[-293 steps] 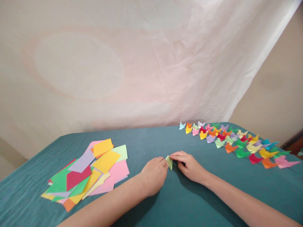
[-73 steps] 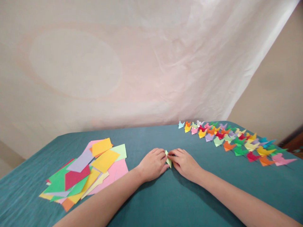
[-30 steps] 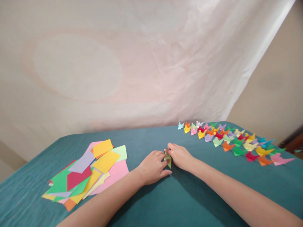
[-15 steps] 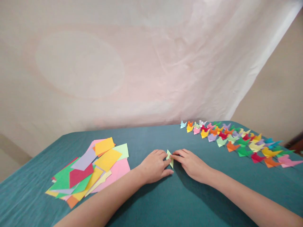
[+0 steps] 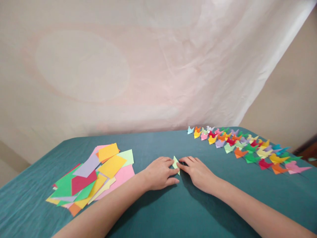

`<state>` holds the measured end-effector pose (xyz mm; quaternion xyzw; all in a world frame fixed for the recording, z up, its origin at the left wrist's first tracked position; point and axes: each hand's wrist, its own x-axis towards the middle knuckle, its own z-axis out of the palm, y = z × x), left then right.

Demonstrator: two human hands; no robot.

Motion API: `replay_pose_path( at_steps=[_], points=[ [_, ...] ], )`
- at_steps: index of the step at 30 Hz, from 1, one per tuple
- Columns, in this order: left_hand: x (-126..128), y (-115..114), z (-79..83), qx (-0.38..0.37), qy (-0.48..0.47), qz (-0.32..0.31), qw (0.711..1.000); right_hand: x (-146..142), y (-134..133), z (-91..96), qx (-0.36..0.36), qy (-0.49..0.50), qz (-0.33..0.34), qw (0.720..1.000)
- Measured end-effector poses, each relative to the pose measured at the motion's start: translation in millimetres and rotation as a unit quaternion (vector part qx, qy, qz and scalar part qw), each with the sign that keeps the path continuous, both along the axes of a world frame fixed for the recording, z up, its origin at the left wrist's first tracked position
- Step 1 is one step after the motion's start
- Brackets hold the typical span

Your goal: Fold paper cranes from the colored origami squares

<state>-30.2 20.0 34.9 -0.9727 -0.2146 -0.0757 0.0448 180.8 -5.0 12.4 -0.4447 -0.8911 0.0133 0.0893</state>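
Observation:
A small piece of pale green folded paper (image 5: 175, 164) lies on the table between my two hands, narrow and pointed at top and bottom. My left hand (image 5: 159, 173) holds it down from the left, fingertips on its left side and its thumb stretched out below, off the paper. From the other side, my right hand (image 5: 198, 173) has its thumb at the paper's right edge, with the fingers bent just above. Fingers partly cover the paper, so its exact folds cannot be made out.
A loose pile of coloured paper sheets (image 5: 109, 167) lies to the left, beside my left forearm. Rows of small folded paper birds (image 5: 251, 158) stand at the right. A dark green cloth (image 5: 158, 218) covers the table, and a pale curtain (image 5: 153, 66) hangs behind it.
My right thumb and fingers have shifted slightly on the folded paper, the index finger lifting off its face. The whole view has moved a little; pile and birds look unchanged.

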Motion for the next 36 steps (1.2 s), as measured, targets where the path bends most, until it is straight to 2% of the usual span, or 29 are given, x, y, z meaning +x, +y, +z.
replay_pose_path(
  at_steps=[4, 10, 16, 26, 36],
  points=[
    [0, 0, -0.2, 0.002, -0.006, 0.004, 1.000, 1, 0, -6.7, 0.013, 0.020, -0.007, 1.000],
    [-1, 1, 1.0, 0.003, 0.000, 0.008, 1.000, 9, 3, -20.2, 0.020, 0.103, -0.014, 0.994],
    [-1, 0, 2.0, 0.003, 0.004, 0.015, 1.000, 6, -1, -15.5, 0.028, 0.073, -0.005, 0.997],
    [-1, -1, 3.1, 0.001, 0.002, 0.014, 1.000, 4, 2, -5.4, 0.002, 0.044, -0.009, 0.999],
    [-2, -2, 5.2, -0.012, 0.016, 0.017, 1.000, 8, 3, -16.3, 0.006, 0.076, -0.007, 0.997]
  ],
)
